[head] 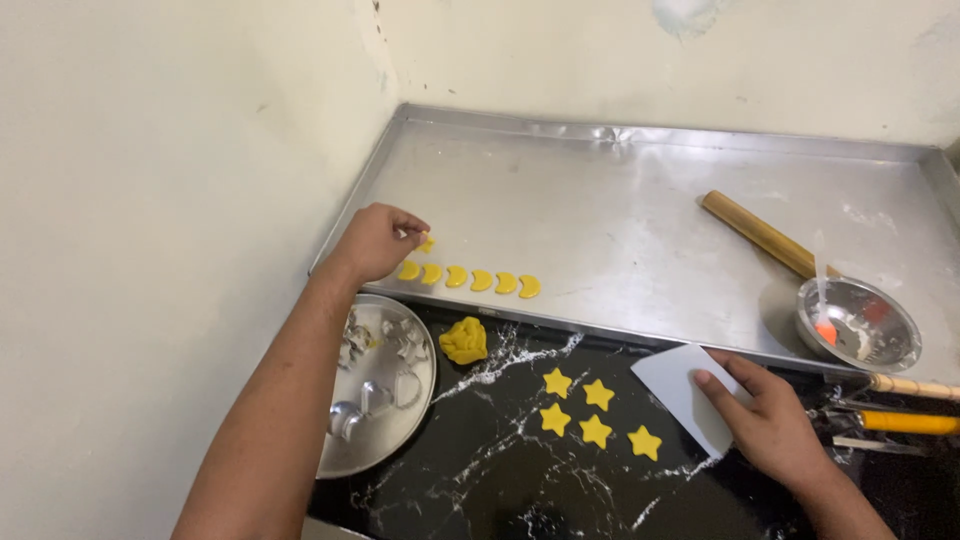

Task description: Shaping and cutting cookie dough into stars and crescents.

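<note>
- Left hand (378, 240) was reached out over the near-left corner of the steel baking tray (620, 200), fingertips pinched together on a small yellow dough piece (427, 243). The piece showed only partly past the fingers; shape looked like a crescent, not certain.
- Just below and to the right of that hand lay a row of yellow crescents (468, 279), six of them, running away from the hand along the tray's near edge. Row's long axis lay parallel to that edge; the pinched piece sat above the row's left end, close but apart from it.
- Right hand (768, 420) rested on the black marble counter (520, 490), fingers laid flat and spread on a white plastic scraper (680, 390), pressing it down rather than gripping.
- Left of that hand, near but not touching: five yellow dough stars (596, 412) on the counter. Further left, a lump of yellow dough (464, 340).
- Left hand was plainly the nearer one to the crescents; right hand nearer the stars.
- Under the left forearm: round metal plate (385, 450) with metal cutters.
- Beyond the right hand: rolling pin (762, 235), small steel bowl (860, 325).
</note>
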